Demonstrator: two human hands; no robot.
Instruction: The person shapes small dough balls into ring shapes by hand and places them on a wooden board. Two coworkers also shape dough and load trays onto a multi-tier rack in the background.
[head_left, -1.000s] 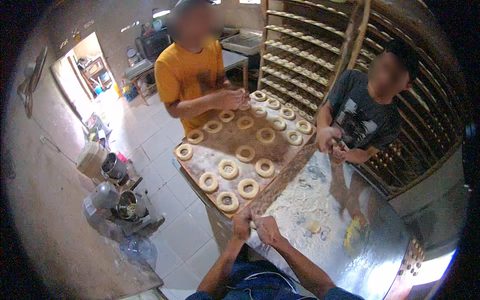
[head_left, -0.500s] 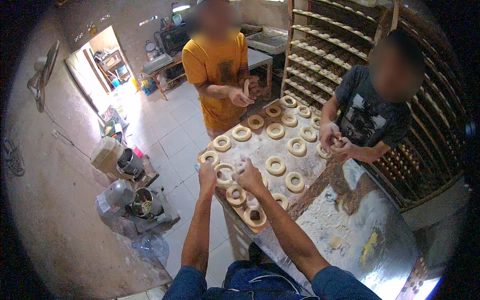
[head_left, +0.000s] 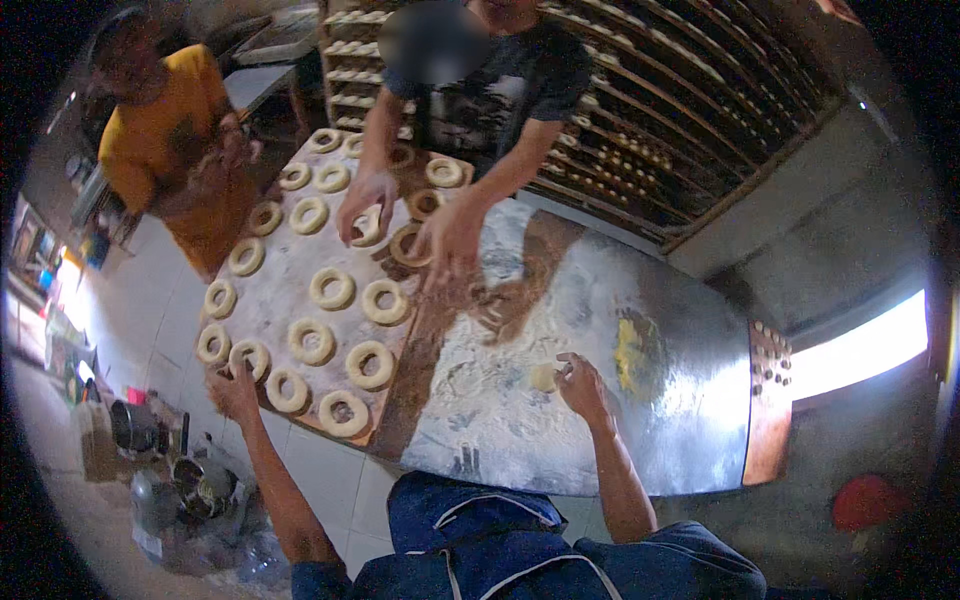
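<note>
My left hand (head_left: 234, 392) is at the board's near-left edge, its fingers closed on the near side of a pale dough ring (head_left: 252, 358). To the right, my right hand (head_left: 582, 388) hovers low over the floured table, fingers slightly curled and apart. Beside its fingertips lies a small flat round piece of dough (head_left: 543, 377); whether they touch it I cannot tell. Several dough rings cover the board (head_left: 272, 300), among them a ring (head_left: 344, 413) at its near corner and a ring (head_left: 371, 365) by its right edge.
Across the table, a co-worker in a dark shirt (head_left: 500, 100) reaches over the board with both hands. Another person in a yellow shirt (head_left: 165, 130) stands far left. Loose flour (head_left: 480, 370) and a yellow smear (head_left: 637, 358) mark the metal table. Racks of dough (head_left: 640, 110) stand behind.
The view has swung right. My right hand has left the dough ring and moved right to the small dough piece; my left stays by the ring. The dark-shirted co-worker's hands have parted over the board.
</note>
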